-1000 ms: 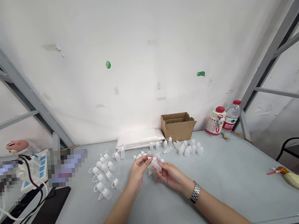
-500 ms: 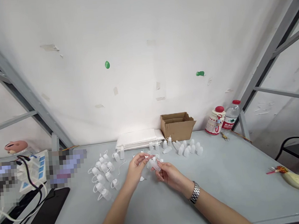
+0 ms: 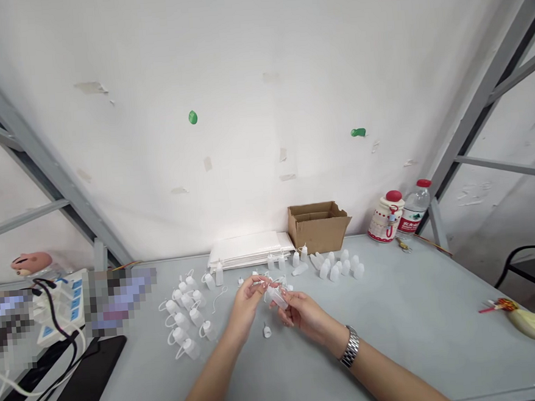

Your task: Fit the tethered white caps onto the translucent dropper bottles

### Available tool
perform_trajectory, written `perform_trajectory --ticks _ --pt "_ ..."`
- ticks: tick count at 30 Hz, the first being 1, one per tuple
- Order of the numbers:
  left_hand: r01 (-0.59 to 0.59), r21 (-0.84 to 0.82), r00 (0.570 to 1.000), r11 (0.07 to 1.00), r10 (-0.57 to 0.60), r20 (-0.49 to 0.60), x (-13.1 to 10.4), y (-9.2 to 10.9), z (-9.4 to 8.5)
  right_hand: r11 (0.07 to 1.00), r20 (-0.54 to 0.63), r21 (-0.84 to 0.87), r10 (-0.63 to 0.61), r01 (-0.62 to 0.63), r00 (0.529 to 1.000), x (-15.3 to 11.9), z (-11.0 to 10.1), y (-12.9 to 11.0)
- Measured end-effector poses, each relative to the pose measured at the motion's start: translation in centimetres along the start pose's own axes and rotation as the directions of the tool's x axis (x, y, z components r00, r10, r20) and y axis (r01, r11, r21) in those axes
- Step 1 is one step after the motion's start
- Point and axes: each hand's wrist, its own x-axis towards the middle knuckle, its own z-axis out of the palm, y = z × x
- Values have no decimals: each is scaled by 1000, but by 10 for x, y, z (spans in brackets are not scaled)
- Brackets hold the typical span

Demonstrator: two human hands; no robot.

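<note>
"In the head view, what's in the hands?"

"The right hand grips a small bottle over the desk; the left hand pinches its top end."

"Any writing?"

"White Chinese characters on the water bottle's red label, too small to read surely; likewise the power strip's blue labels."

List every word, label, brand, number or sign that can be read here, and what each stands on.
"农夫" (slightly blurred): red label on the clear plastic bottle with a red cap; its remaining print is too small to read.
White power strip with blue panels: marks too small to read.
Brown cardboard box, small translucent plastic squeeze bottles: no readable text.
</note>
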Motion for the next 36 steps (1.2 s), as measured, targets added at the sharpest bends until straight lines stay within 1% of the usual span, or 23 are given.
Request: perform_trajectory --ticks 4,7,10,12,14,15,16,18,20,21,22,24,26,28,32,34,36 --pt "-6 4 1000 1000 6 -18 -1 4 1 998 -64 -53 -36 33 997 2 0 1" --pt "-22 25 998 999 23 -51 0 2 0 974 -112 -208 -112 87 987 3 2 2" --pt "-40 85 993 996 49 -106 0 -1 -1 901 -159 -411 -218 137 963 1 4 4" --pt "-46 118 989 992 62 -138 0 -4 -2 823 -191 -544 -313 165 930 -2 5 6" --pt "-58 134 984 989 79 -157 0 -7 -2 749 -200 -636 -396 188 896 -4 6 8" --pt "-66 140 983 988 88 -161 0 -8 -2 733 -202 -651 -417 196 886 -4 6 9" --pt "-71 143 982 987 94 -162 0 -8 -2 743 -206 -639 -413 198 887 -4 5 9" --pt "-75 143 984 987 96 -147 -1 -8 -2 832 -214 -527 -328 174 920 -2 3 8" --pt "-75 134 990 988 90 -108 -1 -8 0 943 -179 -317 -165 102 970 1 0 6" --pt "-79 132 992 988 91 -90 -1 -7 1 977 -140 -206 -82 52 987 2 -2 4" --pt "-82 137 993 987 93 -79 -2 -7 2 994 -96 -113 -17 6 995 3 -3 3" --pt "-93 153 990 984 107 -87 -4 -6 4 999 -37 -1 40 -40 999 4 -5 1" --pt "-93 157 988 983 111 -107 -5 -6 6 999 -26 24 25 -24 999 3 -5 -2" --pt "-80 125 987 989 96 -131 -6 -6 7 1000 -41 -6 -8 8 999 2 -4 -4" --pt "-48 36 980 998 54 -193 -5 -5 6 977 -102 -190 -113 93 988 1 -2 -6" --pt "-34 27 978 999 39 -205 -4 -5 5 963 -128 -239 -155 121 980 2 -4 -5" --pt "-18 48 982 999 27 -188 -4 -3 3 974 -139 -208 -123 92 983 3 -6 -3"
